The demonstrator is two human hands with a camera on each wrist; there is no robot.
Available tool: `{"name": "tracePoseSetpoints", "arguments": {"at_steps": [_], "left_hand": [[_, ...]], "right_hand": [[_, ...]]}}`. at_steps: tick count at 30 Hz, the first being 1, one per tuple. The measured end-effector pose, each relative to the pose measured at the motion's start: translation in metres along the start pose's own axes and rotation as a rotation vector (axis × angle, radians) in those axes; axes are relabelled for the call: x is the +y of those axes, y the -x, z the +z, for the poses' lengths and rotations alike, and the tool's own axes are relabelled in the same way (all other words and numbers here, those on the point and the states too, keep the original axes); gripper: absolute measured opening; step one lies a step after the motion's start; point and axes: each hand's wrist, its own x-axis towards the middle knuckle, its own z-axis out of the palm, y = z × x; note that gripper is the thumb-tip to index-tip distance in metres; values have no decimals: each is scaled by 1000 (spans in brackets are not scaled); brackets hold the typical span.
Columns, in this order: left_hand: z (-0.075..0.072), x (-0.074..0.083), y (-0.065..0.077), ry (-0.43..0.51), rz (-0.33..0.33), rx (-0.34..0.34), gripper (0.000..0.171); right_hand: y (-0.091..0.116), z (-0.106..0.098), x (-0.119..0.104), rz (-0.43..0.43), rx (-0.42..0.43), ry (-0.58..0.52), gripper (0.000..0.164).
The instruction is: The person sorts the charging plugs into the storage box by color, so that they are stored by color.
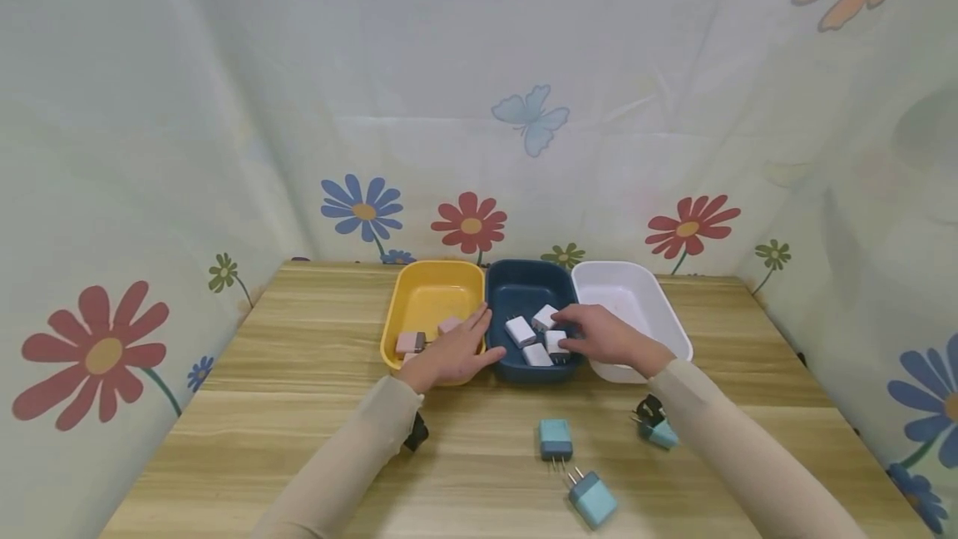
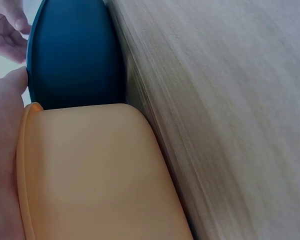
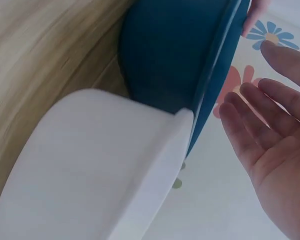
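My left hand [image 1: 452, 351] lies over the near right corner of the yellow tray [image 1: 394, 316], fingers extended and thumb reaching to the rim of the dark blue tray [image 1: 497, 273]. Above the right side of the blue tray is my right hand [image 1: 602, 334]; the right wrist view shows its fingers [image 3: 270, 107] loosely bent and apart, holding nothing. Several white charger plugs [image 1: 520, 331] lie in the blue tray, one of them [image 1: 556, 343] close by my right fingertips. Pink charger plugs [image 1: 409, 343] sit in the yellow tray, partly covered by my left hand.
A white tray [image 1: 659, 299] adjoins the blue one on the right. On the wooden table [image 1: 479, 481] in front lie teal charger plugs [image 1: 555, 439], [image 1: 594, 499], [image 1: 662, 434]. A black plug [image 1: 649, 410] is near my right sleeve, another black object [image 1: 416, 432] beside my left sleeve.
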Motion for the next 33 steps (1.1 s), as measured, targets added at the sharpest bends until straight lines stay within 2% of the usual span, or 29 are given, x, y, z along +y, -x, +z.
{"name": "tracePoseSetpoints", "arguments": {"at_steps": [8, 12, 17, 24, 29, 33], "left_hand": [[-4, 3, 4, 4, -19, 1, 87], [-6, 6, 4, -24, 7, 37, 85], [-12, 23, 7, -80, 102, 75, 78], [-13, 49, 17, -169, 260, 89, 72], [-8, 66, 27, -173, 362, 94, 63], [-2, 77, 34, -160, 419, 57, 56]], "right_hand": [[21, -11, 9, -13, 61, -13, 43], [31, -15, 22, 8, 96, 18, 44], [44, -18, 39, 34, 164, 83, 45], [63, -19, 68, 54, 260, 93, 45], [79, -21, 84, 195, 236, 66, 56], [92, -19, 98, 287, 206, 39, 68]]}}
